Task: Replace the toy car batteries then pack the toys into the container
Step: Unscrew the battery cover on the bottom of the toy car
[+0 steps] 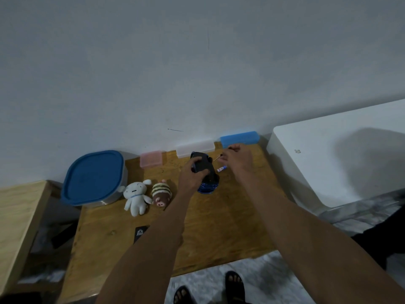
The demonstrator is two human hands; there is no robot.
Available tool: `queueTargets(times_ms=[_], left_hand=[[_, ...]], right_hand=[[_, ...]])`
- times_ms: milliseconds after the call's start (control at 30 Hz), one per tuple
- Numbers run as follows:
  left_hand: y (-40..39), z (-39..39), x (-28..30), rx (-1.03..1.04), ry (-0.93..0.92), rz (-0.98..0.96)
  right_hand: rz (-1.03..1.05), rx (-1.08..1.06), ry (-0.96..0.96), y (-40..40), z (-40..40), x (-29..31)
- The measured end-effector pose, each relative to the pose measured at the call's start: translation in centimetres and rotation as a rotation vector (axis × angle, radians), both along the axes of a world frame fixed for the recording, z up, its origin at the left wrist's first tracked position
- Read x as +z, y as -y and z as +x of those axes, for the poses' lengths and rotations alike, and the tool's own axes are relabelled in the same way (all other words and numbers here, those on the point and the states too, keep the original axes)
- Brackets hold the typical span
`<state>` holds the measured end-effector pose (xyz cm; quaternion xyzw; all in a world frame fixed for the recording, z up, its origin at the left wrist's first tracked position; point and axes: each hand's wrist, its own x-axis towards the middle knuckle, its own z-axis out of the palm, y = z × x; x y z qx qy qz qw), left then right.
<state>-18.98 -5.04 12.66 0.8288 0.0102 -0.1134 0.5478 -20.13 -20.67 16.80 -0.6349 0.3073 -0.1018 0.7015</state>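
Observation:
A blue toy car lies upside down on the wooden table, its black underside facing up. My left hand grips the car's underside from the left. My right hand pinches a thin screwdriver whose tip points at the car's far end. A small battery lies on the table just right of the car. A round container with a blue lid stands at the table's left. Beside it lie a white plush toy and a striped brown plush pig.
Pink, white and blue small boxes line the wall behind the car. A black card lies near my left forearm. A white cabinet stands right of the table, a lighter wooden surface to the left.

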Motion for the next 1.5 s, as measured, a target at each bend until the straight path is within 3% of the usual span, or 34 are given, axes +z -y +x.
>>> queueTargets(times_ms=[367,633,1500], left_hand=[[-0.2,0.3,0.2,-0.019,0.005,0.021],[-0.9,0.5,0.7,-0.032,-0.101,-0.168],[-1.1,0.0,1.0,-0.004,-0.064,-0.244]], right_hand=[[0.002,-0.003,0.048,-0.7,0.7,0.0],[-0.04,-0.022,0.071,-1.1,1.1,-0.5],[-0.191,0.057,0.104,-1.5,1.9,-1.0]])
